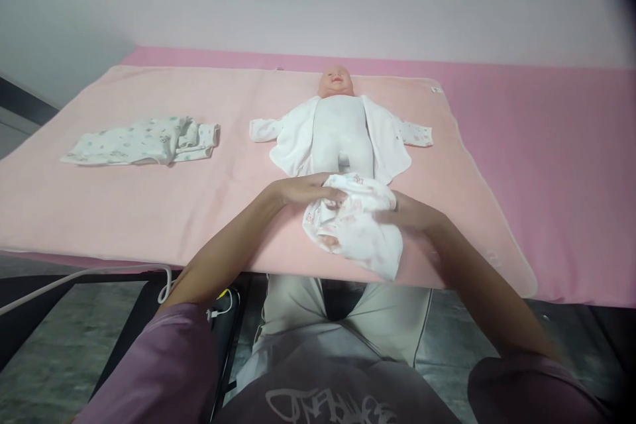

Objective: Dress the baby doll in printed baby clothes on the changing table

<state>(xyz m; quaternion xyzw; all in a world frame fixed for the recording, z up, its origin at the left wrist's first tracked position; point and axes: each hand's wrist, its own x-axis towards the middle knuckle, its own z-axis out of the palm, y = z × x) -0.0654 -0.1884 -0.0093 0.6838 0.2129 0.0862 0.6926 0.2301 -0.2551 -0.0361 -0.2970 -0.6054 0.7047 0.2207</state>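
A baby doll (pixel 342 122) lies on its back, head toward the wall, with a white baby jacket (pixel 293 139) under it, sleeves on its arms and the front spread apart. Bunched around its lower legs is a white printed baby garment (pixel 365 218), probably pants; one doll foot (pixel 328 240) shows at its near side. My left hand (pixel 315 190) is closed on the garment's left edge, thumb on top. On the right side, my right hand (pixel 410 212) grips the same cloth, its fingers partly blurred and partly covered.
A folded white baby garment with green print (pixel 134 142) lies to the left. The peach blanket (pixel 238 212) covers much of the pink table (pixel 546 179), whose near edge is just before my lap. A white cable (pixel 89 271) runs past the table's front left.
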